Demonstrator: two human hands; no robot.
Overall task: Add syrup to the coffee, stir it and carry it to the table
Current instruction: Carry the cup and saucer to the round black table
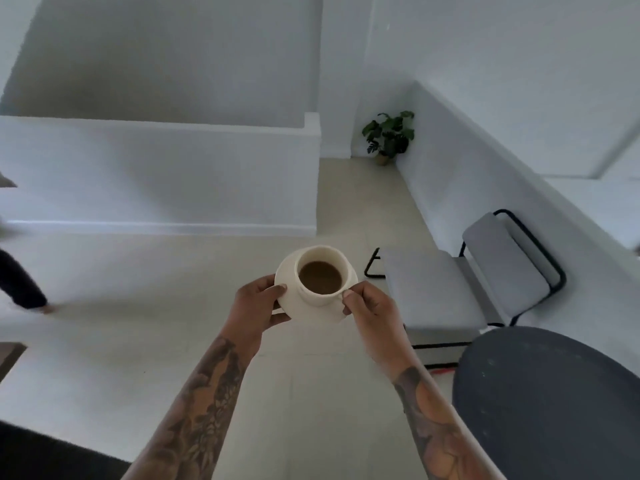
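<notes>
Coffee (320, 277) sits in a cream cup (322, 273) on a matching saucer (287, 271), carried in mid-air over the pale floor (138, 341), no worktop under it. Left hand (258, 308) pinches the saucer's near-left rim, thumb on top and fingers curled beneath; right hand (369, 313) grips the near-right rim beside the cup, where the handle seems to be, though the fingers hide it. Risks as I judge them: the level is well below the lip, so slosh is unlikely unless the saucer tips; the cup only rests on the saucer, so a jolt or uneven lift from either hand could slide it off. Glazed ceramic looks smooth and slick, so an edge pinch is not very secure. The round dark tabletop (554, 403) lies low on the right, with a grey padded chair (450, 292) on a thin black tube frame just past it; its legs could catch a foot on approach. A person's dark sleeve (20, 282) at the left edge is blurred, so a collision is possible. A potted plant (389, 136) stands in the far corner, well apart.
</notes>
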